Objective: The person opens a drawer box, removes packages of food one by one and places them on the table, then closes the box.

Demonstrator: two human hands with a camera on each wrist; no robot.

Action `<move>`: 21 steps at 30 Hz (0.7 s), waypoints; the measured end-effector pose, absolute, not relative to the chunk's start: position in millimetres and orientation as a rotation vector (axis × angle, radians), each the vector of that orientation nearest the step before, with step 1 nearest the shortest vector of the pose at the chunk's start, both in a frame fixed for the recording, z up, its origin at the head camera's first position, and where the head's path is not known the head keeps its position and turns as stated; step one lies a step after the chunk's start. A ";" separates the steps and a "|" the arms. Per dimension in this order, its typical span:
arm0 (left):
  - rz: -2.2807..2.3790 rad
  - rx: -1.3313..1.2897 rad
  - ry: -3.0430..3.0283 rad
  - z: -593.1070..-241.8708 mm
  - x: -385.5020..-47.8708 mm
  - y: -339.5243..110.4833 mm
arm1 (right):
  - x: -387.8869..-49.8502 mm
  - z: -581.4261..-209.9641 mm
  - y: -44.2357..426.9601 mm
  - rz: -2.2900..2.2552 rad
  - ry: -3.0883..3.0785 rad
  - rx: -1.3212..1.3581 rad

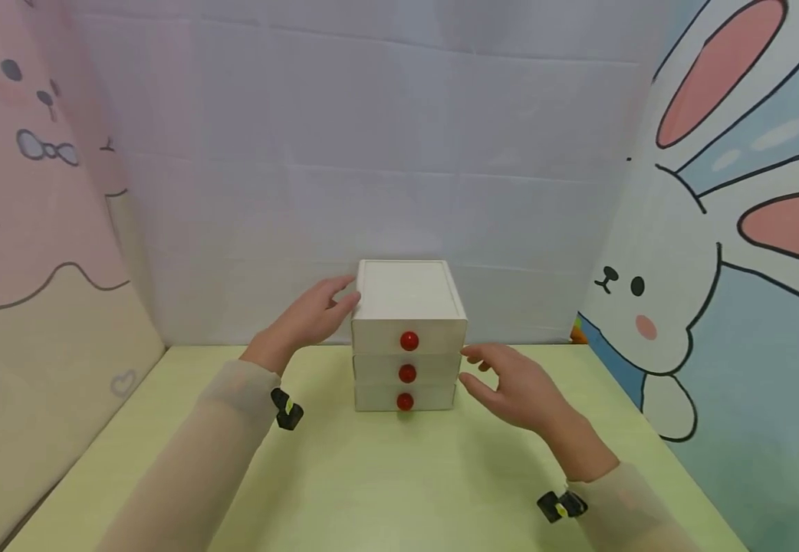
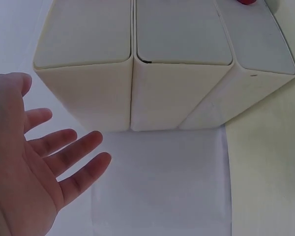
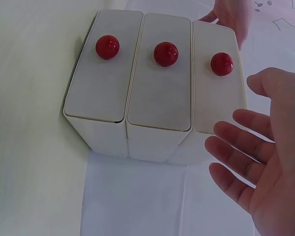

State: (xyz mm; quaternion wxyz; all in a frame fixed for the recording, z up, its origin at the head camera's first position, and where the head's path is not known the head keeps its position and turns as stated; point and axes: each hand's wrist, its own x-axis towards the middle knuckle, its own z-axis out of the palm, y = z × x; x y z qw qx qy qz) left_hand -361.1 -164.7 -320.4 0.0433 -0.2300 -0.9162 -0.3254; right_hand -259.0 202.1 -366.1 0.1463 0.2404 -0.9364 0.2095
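A white three-drawer box [image 1: 409,290] with a red round knob on each drawer stands at the back of the table. My left hand [image 1: 313,313] is at its upper left side, fingers spread and relaxed; in the left wrist view that hand [image 2: 34,162] is beside the top drawer's side, and whether it touches is unclear. At the right side, level with the upper drawers, my right hand [image 1: 520,387] has its fingers loosely bent. The right wrist view has this hand [image 3: 275,152] close to the box [image 3: 160,98], holding nothing. All three drawers look closed.
The pale green table [image 1: 372,483] ends at a white cloth backdrop [image 1: 372,153]. A pink and cream printed panel [image 1: 41,230] is at the left, and a blue panel with a white rabbit [image 1: 662,307] at the right. A small orange patch [image 1: 577,333] shows at the back right corner.
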 end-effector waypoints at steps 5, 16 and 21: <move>-1.025 -0.684 -2.825 -319.0 -370.4 -161.4 | -260.9 -365.2 193.7 0.629 -2.672 0.738; -1.177 -0.614 -2.881 -324.5 -387.2 -150.5 | -262.9 -364.7 180.3 0.674 -2.638 0.751; -1.210 -0.563 -2.899 -328.8 -399.8 -144.7 | -266.1 -367.7 174.2 0.713 -2.613 0.769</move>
